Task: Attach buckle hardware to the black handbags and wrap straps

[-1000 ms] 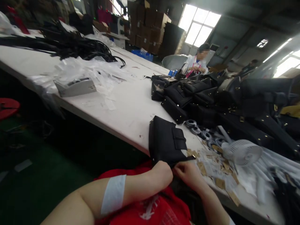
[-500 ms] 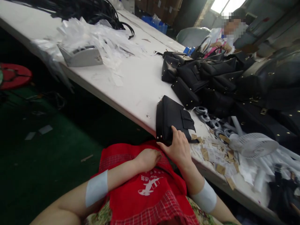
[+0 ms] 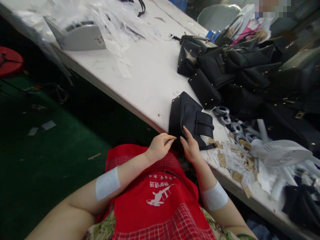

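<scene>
A small black handbag (image 3: pixel 186 113) with a front flap lies at the near edge of the white table (image 3: pixel 142 80). My left hand (image 3: pixel 160 146) has its fingers pinched together at the bag's near corner. My right hand (image 3: pixel 191 146) is right beside it, fingers laid on the bag's top and thumb at its near edge, gripping it. The two hands almost touch. White bands wrap both of my forearms, and a red apron (image 3: pixel 160 203) covers my lap below the hands.
A heap of black handbags (image 3: pixel 230 66) fills the table's right side. A white fan (image 3: pixel 282 153), brown paper scraps (image 3: pixel 235 163) and tape rolls lie right of my hands. A grey device (image 3: pixel 80 33) among white plastic strips sits far left. Another person (image 3: pixel 250 23) works behind.
My left hand rose from my lap to the bag's near corner. My right hand slid back from the bag's top to its near edge. The view tilted further down.
</scene>
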### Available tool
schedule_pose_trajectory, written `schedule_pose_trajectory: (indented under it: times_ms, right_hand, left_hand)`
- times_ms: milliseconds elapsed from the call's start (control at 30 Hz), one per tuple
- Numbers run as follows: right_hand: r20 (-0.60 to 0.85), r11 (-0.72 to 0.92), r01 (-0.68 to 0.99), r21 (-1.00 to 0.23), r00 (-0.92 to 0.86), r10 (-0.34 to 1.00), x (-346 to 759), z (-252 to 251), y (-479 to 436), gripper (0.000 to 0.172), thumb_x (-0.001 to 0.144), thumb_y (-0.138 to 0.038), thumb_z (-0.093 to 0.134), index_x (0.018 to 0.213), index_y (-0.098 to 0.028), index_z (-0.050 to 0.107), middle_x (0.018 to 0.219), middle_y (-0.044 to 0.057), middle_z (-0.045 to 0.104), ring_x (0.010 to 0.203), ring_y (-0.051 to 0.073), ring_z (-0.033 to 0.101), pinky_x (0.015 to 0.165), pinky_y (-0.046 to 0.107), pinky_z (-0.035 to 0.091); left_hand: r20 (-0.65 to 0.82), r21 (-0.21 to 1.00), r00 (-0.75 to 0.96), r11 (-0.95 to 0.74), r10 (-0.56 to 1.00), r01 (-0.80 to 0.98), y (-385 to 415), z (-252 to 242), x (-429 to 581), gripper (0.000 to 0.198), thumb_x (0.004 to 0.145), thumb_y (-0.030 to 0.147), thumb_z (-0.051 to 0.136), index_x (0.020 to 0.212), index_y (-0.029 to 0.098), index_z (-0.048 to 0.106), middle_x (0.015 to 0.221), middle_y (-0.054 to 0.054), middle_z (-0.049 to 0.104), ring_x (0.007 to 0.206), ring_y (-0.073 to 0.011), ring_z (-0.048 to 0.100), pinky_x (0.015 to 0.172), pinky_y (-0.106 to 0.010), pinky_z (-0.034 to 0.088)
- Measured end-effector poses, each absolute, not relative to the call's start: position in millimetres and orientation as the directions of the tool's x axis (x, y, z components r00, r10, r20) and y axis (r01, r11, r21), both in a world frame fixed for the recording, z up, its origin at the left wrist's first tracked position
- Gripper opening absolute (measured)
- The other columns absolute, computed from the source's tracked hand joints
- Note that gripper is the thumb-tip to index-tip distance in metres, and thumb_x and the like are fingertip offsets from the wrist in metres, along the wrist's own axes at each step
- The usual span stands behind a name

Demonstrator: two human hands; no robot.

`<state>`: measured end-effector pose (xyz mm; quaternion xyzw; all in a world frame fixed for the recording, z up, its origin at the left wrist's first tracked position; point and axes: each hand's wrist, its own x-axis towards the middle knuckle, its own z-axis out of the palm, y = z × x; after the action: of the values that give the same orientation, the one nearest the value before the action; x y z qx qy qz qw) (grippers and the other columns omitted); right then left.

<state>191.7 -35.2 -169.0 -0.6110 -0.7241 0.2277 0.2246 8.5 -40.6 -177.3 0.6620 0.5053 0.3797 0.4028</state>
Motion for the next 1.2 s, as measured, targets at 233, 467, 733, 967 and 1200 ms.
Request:
schedule_pose_trajectory:
  times_ms: [233, 467, 733, 967, 1200]
  right_hand:
    - [0.011, 0.154, 0.697, -0.701, -0.205, 0.979, 201.9, -174.8, -29.8, 0.055, 0.096, -0.037, 0.041, 0.149, -0.021, 0.034, 0.126, 0.009, 0.063, 0.119, 0.024, 0.058, 0.099, 0.040, 0.049]
    - [0.008, 0.172, 0.709, -0.684, -0.228, 0.974, 201.3, -176.4, -34.4, 0.054, 0.099, -0.036, 0.034, 0.149, -0.018, 0.032, 0.111, 0.010, 0.067, 0.094, 0.023, 0.066, 0.087, 0.038, 0.052]
    - [-0.007, 0.139, 0.650, -0.747, -0.218, 0.976, 201.4, -175.3, -33.4, 0.055, 0.098, -0.038, 0.035, 0.149, -0.019, 0.032, 0.099, 0.007, 0.067, 0.072, 0.018, 0.062, 0.077, 0.034, 0.051]
    - [0.021, 0.149, 0.568, -0.810, -0.226, 0.974, 202.6, -178.8, -31.2, 0.053, 0.099, -0.040, 0.037, 0.148, -0.020, 0.034, 0.103, 0.008, 0.066, 0.080, 0.019, 0.061, 0.080, 0.034, 0.051]
    - [0.004, 0.136, 0.588, -0.797, -0.220, 0.976, 201.5, -176.8, -32.2, 0.052, 0.098, -0.037, 0.037, 0.148, -0.020, 0.035, 0.085, 0.004, 0.063, 0.068, 0.018, 0.057, 0.074, 0.034, 0.050]
  left_hand:
    - [0.058, 0.960, 0.115, -0.087, 0.992, 0.266, -40.8, -181.6, 36.7, 0.012, 0.079, 0.014, 0.072, 0.090, 0.017, 0.075, 0.082, -0.002, 0.073, 0.073, -0.0147, 0.065, 0.073, -0.025, 0.051]
    - [0.005, 0.983, 0.089, -0.021, 0.996, 0.185, -32.6, -185.6, 40.0, 0.004, 0.080, 0.015, 0.071, 0.082, 0.017, 0.074, 0.079, 0.000, 0.074, 0.071, -0.0136, 0.067, 0.070, -0.023, 0.051]
    - [0.082, 0.945, 0.228, -0.148, 0.970, 0.291, -31.6, -179.3, 33.9, 0.009, 0.083, 0.014, 0.067, 0.075, 0.016, 0.069, 0.076, -0.001, 0.069, 0.073, -0.0145, 0.063, 0.075, -0.025, 0.049]
    - [0.090, 0.945, 0.166, -0.137, 0.982, 0.297, -41.0, -182.3, 24.8, 0.006, 0.081, 0.013, 0.069, 0.085, 0.018, 0.069, 0.081, -0.002, 0.069, 0.079, -0.0167, 0.064, 0.078, -0.028, 0.050]
    - [-0.030, 0.984, 0.113, 0.009, 0.993, 0.175, -33.4, -187.5, 36.5, 0.005, 0.080, 0.022, 0.072, 0.081, 0.018, 0.075, 0.080, -0.003, 0.075, 0.071, -0.0166, 0.068, 0.071, -0.027, 0.052]
